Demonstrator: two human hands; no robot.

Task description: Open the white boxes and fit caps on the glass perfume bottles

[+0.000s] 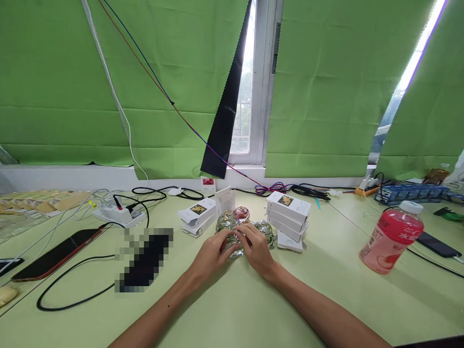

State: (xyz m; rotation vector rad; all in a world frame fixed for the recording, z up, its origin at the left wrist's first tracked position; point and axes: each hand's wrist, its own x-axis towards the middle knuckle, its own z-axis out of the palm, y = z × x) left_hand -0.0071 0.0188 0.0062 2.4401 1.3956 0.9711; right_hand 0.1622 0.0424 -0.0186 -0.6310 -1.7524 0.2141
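Observation:
My left hand (pixel 212 255) and my right hand (pixel 256 249) meet at the middle of the pale green table (pixel 326 299), fingers curled round a small clear glass jar (pixel 235 245) between them. Just behind stand a glass jar with a gold knob (pixel 225 221), a red-lidded glass jar (pixel 240 213) and a green-tinted glass jar (pixel 266 231). A stack of white boxes (pixel 288 216) rises to the right of the jars. More white boxes (pixel 198 216) lie to their left, with an upright white box (pixel 224 199) behind.
A pink drink bottle (pixel 391 237) stands at the right. A phone (pixel 56 255), a blurred dark object (pixel 147 261), a power strip (pixel 118 212) and black cables (pixel 72 290) lie at the left. Green blinds (pixel 145 87) cover the window.

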